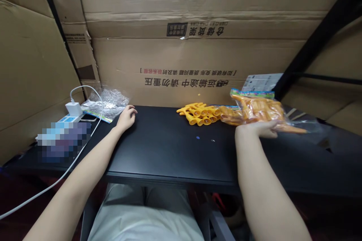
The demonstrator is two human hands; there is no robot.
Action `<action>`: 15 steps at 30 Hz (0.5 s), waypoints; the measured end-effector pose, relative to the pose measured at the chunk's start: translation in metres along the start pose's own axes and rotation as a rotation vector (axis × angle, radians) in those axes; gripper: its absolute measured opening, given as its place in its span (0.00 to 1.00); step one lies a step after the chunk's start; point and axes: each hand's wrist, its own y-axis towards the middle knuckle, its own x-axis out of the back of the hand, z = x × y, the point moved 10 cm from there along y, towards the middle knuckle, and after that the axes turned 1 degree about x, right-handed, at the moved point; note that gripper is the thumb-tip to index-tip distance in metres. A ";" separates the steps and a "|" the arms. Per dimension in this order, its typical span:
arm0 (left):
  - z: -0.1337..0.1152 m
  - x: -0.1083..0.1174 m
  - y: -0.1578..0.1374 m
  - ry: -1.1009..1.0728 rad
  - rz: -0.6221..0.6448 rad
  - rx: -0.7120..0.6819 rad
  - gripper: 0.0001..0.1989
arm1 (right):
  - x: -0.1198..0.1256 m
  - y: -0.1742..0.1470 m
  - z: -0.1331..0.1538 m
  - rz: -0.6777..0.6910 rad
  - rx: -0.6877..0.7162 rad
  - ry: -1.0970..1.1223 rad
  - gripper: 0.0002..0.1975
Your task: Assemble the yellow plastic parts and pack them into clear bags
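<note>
My right hand (264,128) grips a clear plastic bag (261,109) of orange plastic pieces from below, partly hiding its lower edge. The bag has a colourful printed header strip along its top. Left of it on the black table lies a pile of yellow-orange horn-shaped plastic pieces (199,114), hollow round ends facing me. More bagged orange pieces (230,115) sit between the pile and the held bag. Over at the left, my left hand (127,117) rests on the table with fingers loosely bent and a little apart, beside crumpled clear plastic bags (109,101).
A white charger (74,108) with a white cable (82,150) stands at the left, near a phone (88,118) and a blurred-out patch. Cardboard panels (169,56) wall in the black table (169,150). A small blue disc (198,138) lies in front of the pile.
</note>
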 end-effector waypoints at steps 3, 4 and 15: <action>0.000 -0.001 0.000 -0.001 0.008 0.003 0.10 | 0.008 -0.002 -0.010 -0.066 -0.037 0.040 0.11; 0.000 -0.001 0.000 -0.002 0.009 0.003 0.10 | 0.008 -0.002 -0.014 -0.069 -0.056 0.050 0.10; -0.001 -0.001 -0.001 0.007 -0.004 -0.011 0.10 | -0.051 -0.002 -0.038 0.307 -0.045 -0.191 0.19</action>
